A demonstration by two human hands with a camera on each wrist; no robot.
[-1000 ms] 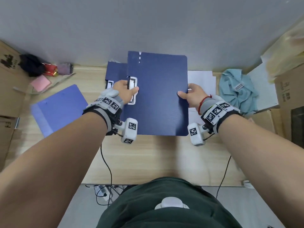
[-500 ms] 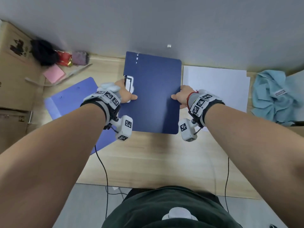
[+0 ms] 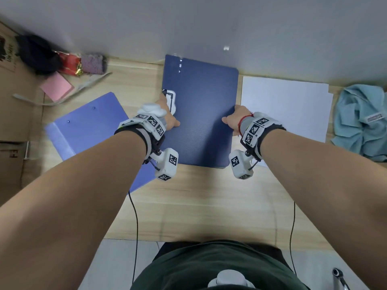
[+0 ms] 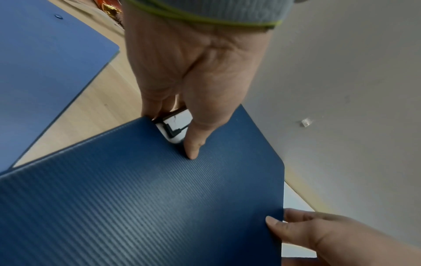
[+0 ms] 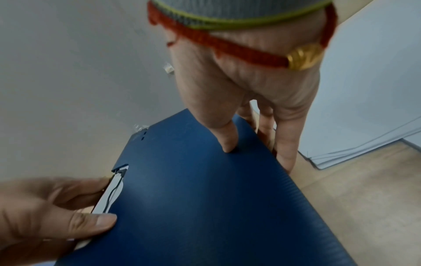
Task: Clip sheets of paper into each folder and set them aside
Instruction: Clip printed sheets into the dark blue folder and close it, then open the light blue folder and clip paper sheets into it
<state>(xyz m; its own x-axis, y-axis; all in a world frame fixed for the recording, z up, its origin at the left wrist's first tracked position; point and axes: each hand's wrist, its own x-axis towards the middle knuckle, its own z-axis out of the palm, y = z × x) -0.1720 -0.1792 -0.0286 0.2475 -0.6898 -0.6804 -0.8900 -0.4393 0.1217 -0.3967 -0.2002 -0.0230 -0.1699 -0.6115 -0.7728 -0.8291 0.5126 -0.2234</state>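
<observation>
A closed dark blue folder (image 3: 201, 114) (image 4: 159, 207) (image 5: 205, 207) is held between both hands above the wooden table (image 3: 199, 206). My left hand (image 3: 167, 120) (image 4: 193, 93) pinches its left edge by the white spine label (image 3: 171, 101), thumb on the cover and fingers underneath. Gripping the right edge the same way is my right hand (image 3: 234, 120) (image 5: 250, 108). A lighter blue folder (image 3: 90, 126) lies closed on the table to the left. To the right lies a stack of white paper (image 3: 287, 107) (image 5: 376, 99).
A teal cloth (image 3: 362, 122) is bunched at the far right. At the back left sit a pink pad (image 3: 56, 86), a red packet (image 3: 69, 63), a black object (image 3: 35, 53) and cardboard boxes (image 3: 12, 101). A grey wall (image 3: 188, 24) stands behind the table.
Both hands have carried the dark blue folder to the left, off the paper stack, which now shows fully. The folder's left edge now reaches over the lighter blue folder's corner.
</observation>
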